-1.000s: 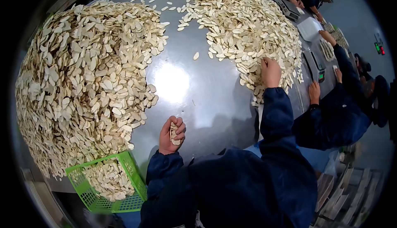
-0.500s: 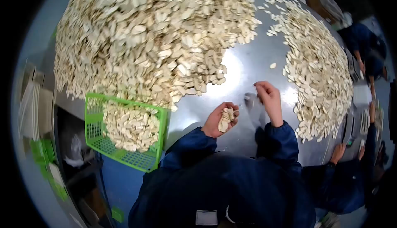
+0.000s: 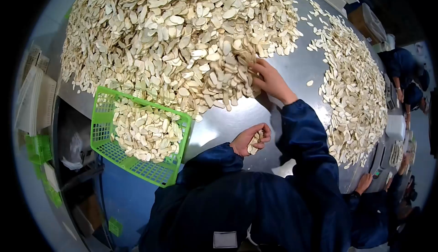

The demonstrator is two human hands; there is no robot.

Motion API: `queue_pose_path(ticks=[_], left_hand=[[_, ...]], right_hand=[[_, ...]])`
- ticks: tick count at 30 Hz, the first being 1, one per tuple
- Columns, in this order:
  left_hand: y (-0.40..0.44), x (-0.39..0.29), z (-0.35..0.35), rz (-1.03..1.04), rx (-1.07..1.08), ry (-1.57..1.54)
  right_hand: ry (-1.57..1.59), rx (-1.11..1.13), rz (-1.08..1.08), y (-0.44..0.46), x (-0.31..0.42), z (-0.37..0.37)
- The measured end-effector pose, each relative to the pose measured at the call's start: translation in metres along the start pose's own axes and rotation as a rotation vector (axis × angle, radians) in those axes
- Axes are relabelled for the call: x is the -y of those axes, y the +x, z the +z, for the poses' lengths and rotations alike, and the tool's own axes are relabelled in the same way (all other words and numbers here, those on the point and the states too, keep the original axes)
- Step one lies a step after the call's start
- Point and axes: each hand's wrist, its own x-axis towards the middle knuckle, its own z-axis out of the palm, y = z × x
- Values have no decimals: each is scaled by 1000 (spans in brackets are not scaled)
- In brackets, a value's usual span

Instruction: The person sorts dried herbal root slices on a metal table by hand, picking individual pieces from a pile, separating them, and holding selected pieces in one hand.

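A big heap of pale, oval dried slices (image 3: 182,46) covers much of the metal table. My left hand (image 3: 248,140) is curled around several of these slices (image 3: 255,142), close to my body. At the heap's right edge my right hand (image 3: 273,83) has its fingers apart, with the fingertips at the slices, which are blurred there. To the left of my left hand, a green plastic basket (image 3: 157,177) sits tilted, partly filled with slices (image 3: 148,131).
A second band of slices (image 3: 353,92) runs along the table's right side, and one loose slice (image 3: 310,83) lies before it. Co-workers' hands (image 3: 363,183) are at the far right near a scale (image 3: 378,160). White trays (image 3: 39,99) are stacked at left.
My right hand has moved forward and left from above the bare metal to the heap's edge. My left hand stays near my body, its fingers curled more over the slices.
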Motion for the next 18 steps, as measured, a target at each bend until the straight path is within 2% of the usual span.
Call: queue_pose_path(ticks=[2,3,4,6,9,12,13,16,18], left_hand=[[-1,1,-2,-4,3,24],[0,0,2,-2,-18,62],[0,0,2,-11,-14,58],[1,0,3,-24,-7,54],[-2,-3,6,-136,51,121],[-7,-3,12,-269,69,304],[-9,-3,11,-315,94,355],[-10,-1,5,-386,132,439],[-9,-1,7,-384,163,443]], right_hand=[[-58,325,105,-17,-3,-26],[-25,277,-10,-30,-3,-36],[142,172,-10,-42,-11,-38],[203,54,141,-61,-21,-52],[178,-110,138,-74,-30,-54],[130,-164,307,-73,-23,-45],[129,-214,281,-71,-18,-37],[132,-127,305,-68,18,-16],[-24,-150,208,-73,29,3]])
